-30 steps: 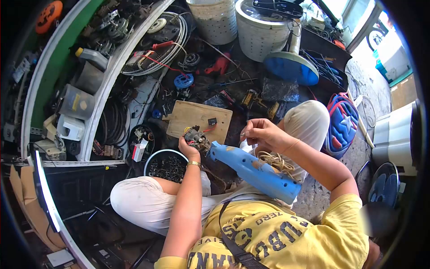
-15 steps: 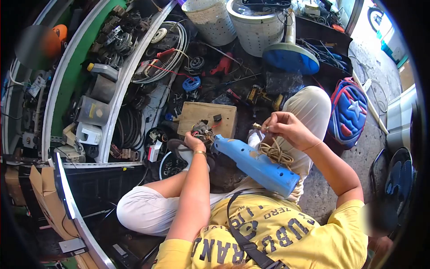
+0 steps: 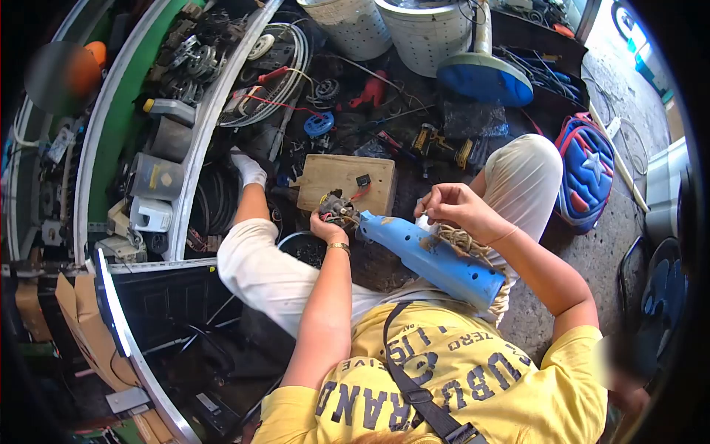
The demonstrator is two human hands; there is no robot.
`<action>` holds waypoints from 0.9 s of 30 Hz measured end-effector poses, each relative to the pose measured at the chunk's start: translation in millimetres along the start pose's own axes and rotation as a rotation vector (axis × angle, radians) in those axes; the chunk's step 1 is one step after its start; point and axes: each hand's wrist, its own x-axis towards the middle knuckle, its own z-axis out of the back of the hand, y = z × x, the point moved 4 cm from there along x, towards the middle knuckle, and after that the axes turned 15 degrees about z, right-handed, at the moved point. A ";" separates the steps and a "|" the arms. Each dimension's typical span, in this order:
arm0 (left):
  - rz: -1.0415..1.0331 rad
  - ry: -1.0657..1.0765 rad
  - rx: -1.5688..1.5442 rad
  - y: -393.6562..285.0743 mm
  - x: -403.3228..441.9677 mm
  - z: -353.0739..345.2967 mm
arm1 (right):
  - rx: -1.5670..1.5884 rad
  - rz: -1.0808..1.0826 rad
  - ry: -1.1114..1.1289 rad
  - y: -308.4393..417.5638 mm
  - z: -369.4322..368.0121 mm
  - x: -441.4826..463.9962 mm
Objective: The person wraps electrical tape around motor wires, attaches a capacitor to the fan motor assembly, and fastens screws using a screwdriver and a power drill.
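My left hand (image 3: 330, 228) is closed around a small electric motor (image 3: 337, 206) with several coloured wires, at the front edge of a wooden block (image 3: 344, 180). A small black part (image 3: 362, 180) sits on the block, and a red wire runs close to it. My right hand (image 3: 460, 209) is raised with thumb and forefinger pinched together; what lies between them is too small to make out. Below it, a long blue housing (image 3: 436, 263) with round holes slants across my lap. A bundled beige cord (image 3: 464, 240) lies along the housing's upper side.
Shelves on the left hold metal parts, a grey bottle (image 3: 171, 111) and a white container (image 3: 151, 214). Ahead lie a yellow-black power drill (image 3: 427, 144), a blue disc (image 3: 319, 124) and perforated white tubs (image 3: 429, 41). A blue-red backpack (image 3: 586, 174) stands at right.
My left leg has swung outward, and its socked foot now rests by the shelf. My right hand has shifted slightly while staying pinched. My left hand keeps hold of the motor.
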 end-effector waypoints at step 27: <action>0.530 0.200 0.144 -35.4 -35.1 -5.9 | 0.102 -0.509 -0.206 -163.3 7.3 146.0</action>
